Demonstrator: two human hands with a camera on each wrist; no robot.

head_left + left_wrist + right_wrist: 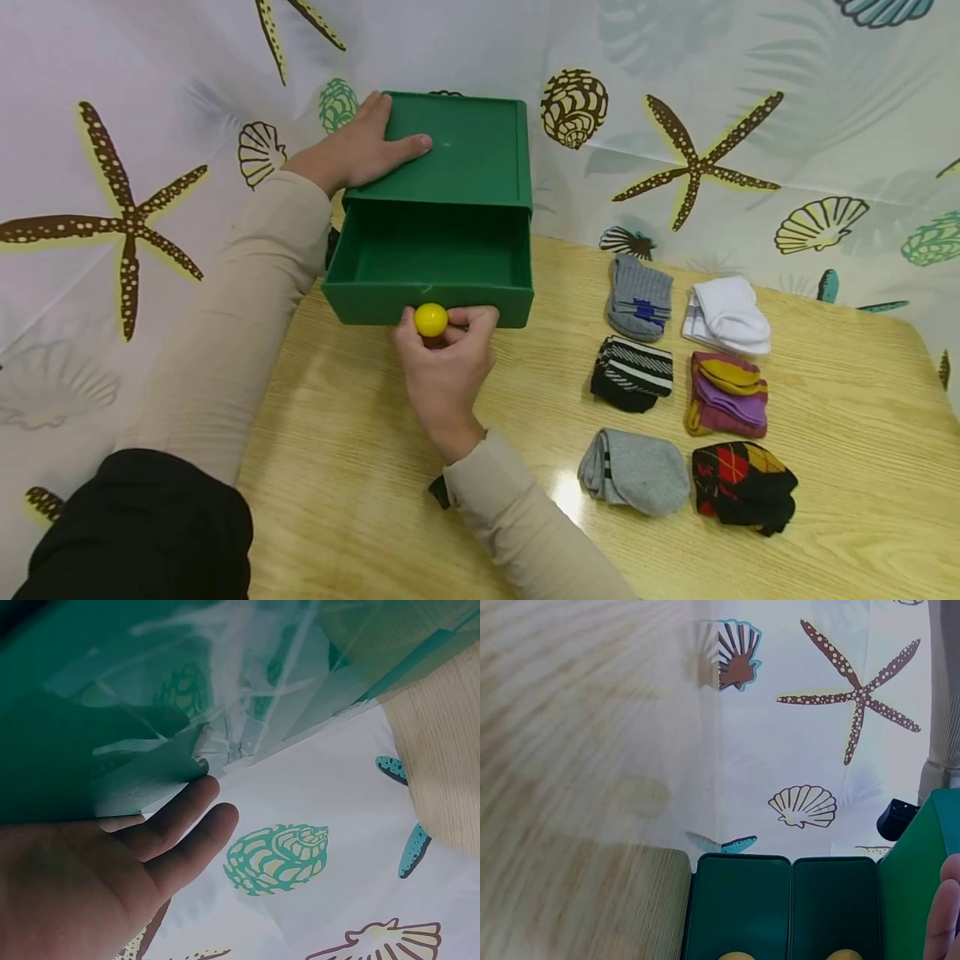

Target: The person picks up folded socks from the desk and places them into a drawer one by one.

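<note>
Bench point(337, 467): wood-grained, shell-print cloth point(480, 50) behind.
Green drawer point(375, 302): standing out from its box point(472, 150), near the bench's far edge.
Right hand point(450, 375): pinches the yellow knob point(431, 320); best worked straight.
Left hand point(360, 150): outstretched on the box; firm pressure should steady it.
Hard for me: two other knobs point(844, 955), cut off in the right wrist view.

Left arm point(232, 308) extends from the head view's lower left; left hand point(363, 148), upper centre-left, lies back upward, thumb point(410, 148) spread (two fingers point(196, 841) show extended in the left wrist view). Right arm point(532, 517) rises from bottom centre; right hand point(452, 367), mid-frame, curls in a pinch.
</note>
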